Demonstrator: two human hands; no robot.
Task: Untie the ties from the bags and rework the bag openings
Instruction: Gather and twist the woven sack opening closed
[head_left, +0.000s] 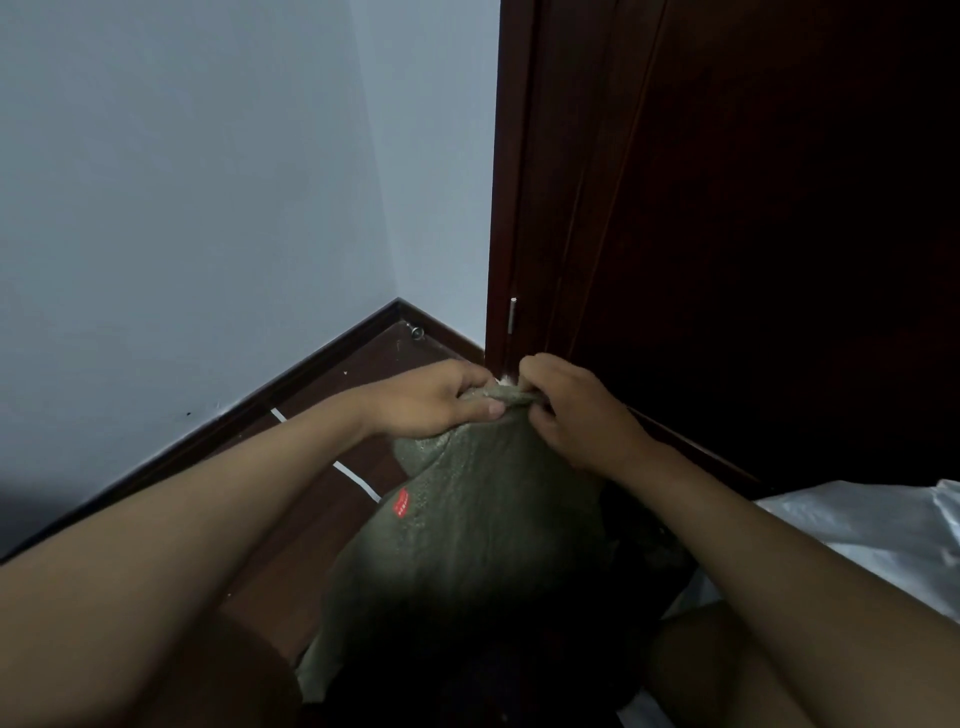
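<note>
Olive-green woven sack (483, 530), full and rounded, standing on the dark wooden floor (322, 415) in the corner between the pale wall (182, 208) and the dark door (753, 208), its gathered neck (501, 397) uppermost and pointing away from the camera. Small red label (401, 503) on the near left shoulder. White plastic bag (857, 535) lying just beside it at the right edge.

Step in hand, by judgement: loosening the tie at the neck. Best done by keeping the bunched fabric pinned below the knot, so that the sack neither slumps nor tips against the door, while working the knot loose rather than tugging it tighter. Worth finding the free end first. Once off, opening to be spread evenly before reworking.

Left hand (439, 402) closed round the neck from the left, fingers curled over the bunched weave, thumb lying along its near side. Right hand (571, 410) likewise curled, pinching the tip of the neck from the right, fingertips tucked in at the bunch. Both in contact with the sack, almost meeting over the top.

Scrap of something white (503, 383) showing between the two hands, possibly the tie; too small to say, and the knot itself hidden behind the fingers.
</note>
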